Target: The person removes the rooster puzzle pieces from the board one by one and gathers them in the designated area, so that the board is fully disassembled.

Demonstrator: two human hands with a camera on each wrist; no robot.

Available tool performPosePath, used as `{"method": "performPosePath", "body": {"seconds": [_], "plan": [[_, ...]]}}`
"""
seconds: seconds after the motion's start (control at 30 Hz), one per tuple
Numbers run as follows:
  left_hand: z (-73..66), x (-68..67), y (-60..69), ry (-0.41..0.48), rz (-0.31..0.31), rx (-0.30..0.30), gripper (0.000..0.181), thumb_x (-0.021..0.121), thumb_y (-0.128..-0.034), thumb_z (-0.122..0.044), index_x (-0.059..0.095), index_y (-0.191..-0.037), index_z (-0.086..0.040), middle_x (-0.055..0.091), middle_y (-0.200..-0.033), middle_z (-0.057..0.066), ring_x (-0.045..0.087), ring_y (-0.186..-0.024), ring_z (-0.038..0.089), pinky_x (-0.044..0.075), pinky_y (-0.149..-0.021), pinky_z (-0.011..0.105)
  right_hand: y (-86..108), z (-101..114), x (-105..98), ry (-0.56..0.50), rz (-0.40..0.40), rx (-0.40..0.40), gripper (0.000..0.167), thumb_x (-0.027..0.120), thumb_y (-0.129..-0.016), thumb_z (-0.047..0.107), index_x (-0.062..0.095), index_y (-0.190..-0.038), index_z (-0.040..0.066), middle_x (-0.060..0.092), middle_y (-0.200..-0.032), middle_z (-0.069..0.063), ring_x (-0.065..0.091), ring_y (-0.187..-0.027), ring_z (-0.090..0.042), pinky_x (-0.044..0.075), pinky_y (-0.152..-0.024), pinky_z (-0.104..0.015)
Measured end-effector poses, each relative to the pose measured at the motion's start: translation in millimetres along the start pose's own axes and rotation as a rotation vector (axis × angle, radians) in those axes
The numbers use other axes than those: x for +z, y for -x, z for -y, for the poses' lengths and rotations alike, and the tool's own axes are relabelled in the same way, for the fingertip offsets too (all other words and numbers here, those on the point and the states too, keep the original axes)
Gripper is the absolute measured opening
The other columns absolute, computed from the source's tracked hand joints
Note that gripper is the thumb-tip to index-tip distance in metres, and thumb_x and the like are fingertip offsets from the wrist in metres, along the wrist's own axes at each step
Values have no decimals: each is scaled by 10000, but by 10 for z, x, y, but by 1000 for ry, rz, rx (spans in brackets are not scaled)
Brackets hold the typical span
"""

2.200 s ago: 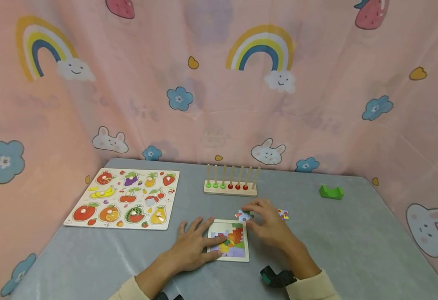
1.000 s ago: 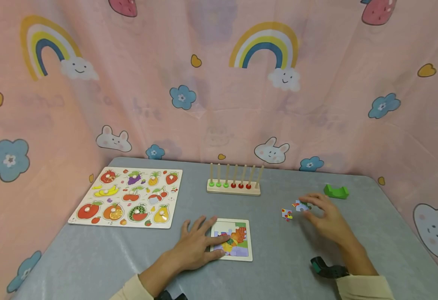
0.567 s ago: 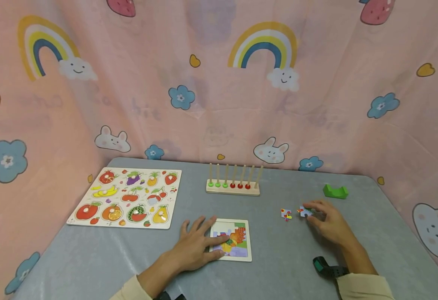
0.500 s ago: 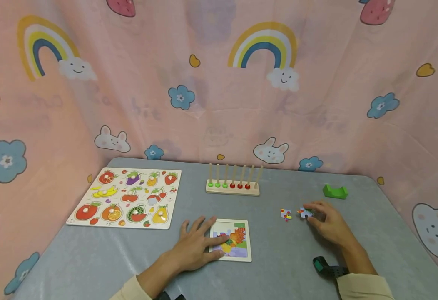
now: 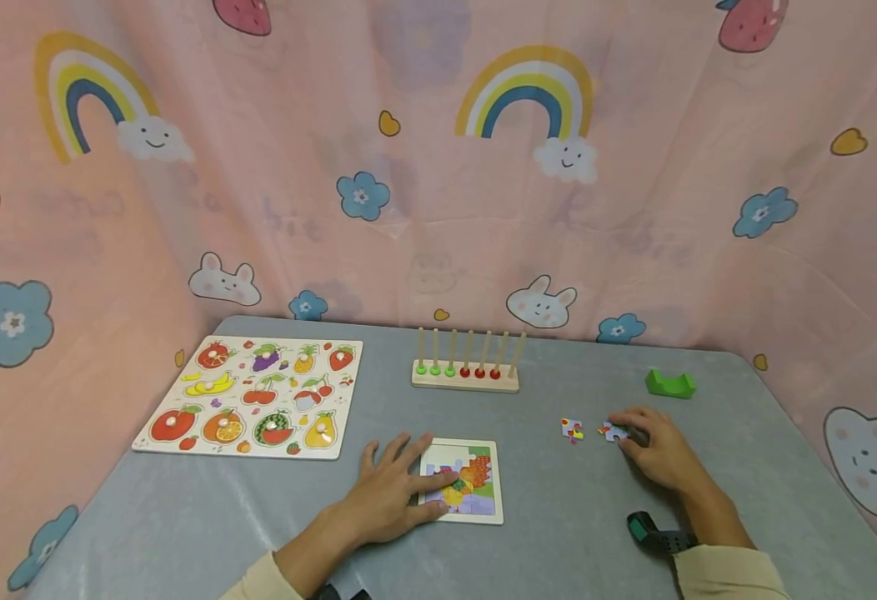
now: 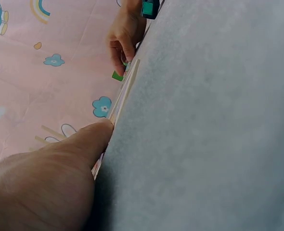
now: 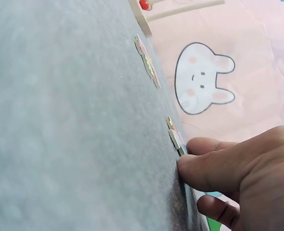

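Observation:
My left hand (image 5: 386,500) lies with spread, straight fingers on a small square jigsaw puzzle in a cream tray (image 5: 449,452), covering its left part. Coloured pieces fill much of the tray, and bare cream shows along its upper side. Farther right, my right hand (image 5: 659,450) pinches a pale blue puzzle piece (image 5: 613,432) between thumb and fingers, at the table surface. In the right wrist view, part of that puzzle piece (image 7: 175,139) sticks out past the thumb. A second loose puzzle piece (image 5: 572,429) lies just left of it on the table.
A fruit peg puzzle board (image 5: 247,398) lies at the left. Toward the back stands a wooden peg rack (image 5: 465,381) with green and red beads. A green curved block (image 5: 671,384) sits beyond my right hand. A pink patterned curtain (image 5: 423,267) hangs behind the table.
From above the tray, my right hand has moved right with the puzzle piece, past the second loose piece, then slightly toward me. My left hand has stayed on the tray.

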State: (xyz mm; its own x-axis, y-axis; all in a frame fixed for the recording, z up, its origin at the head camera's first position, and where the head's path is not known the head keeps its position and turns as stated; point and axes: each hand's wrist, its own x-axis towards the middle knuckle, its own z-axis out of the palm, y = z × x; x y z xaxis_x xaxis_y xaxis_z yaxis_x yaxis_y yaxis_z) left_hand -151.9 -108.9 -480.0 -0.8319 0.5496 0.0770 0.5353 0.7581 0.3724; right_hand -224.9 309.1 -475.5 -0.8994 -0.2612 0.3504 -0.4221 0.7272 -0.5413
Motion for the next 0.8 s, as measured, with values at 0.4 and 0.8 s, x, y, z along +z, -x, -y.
{"method": "performPosePath", "body": {"seconds": [0.4,0.8], "plan": [[2,22,-28,-10,8,10,453,453,-936,-618,516,-1361,-473,245,-1564,63,203,-1393,379,88,-981,706,-5,267,-246,-56,55,99,418,676,-883,10,561,-1279,-57,499,-1239,-257,362,-1179,-487,276,-881,-702],[14,25,-4,-17,2,3,449,480,-934,-600,524,-1360,-463,250,-1562,68,205,-1391,381,90,-979,705,-104,938,-326,-109,-60,-86,449,741,-845,67,598,-1264,-11,554,-1200,-150,401,-1149,-340,346,-828,-623]]}}
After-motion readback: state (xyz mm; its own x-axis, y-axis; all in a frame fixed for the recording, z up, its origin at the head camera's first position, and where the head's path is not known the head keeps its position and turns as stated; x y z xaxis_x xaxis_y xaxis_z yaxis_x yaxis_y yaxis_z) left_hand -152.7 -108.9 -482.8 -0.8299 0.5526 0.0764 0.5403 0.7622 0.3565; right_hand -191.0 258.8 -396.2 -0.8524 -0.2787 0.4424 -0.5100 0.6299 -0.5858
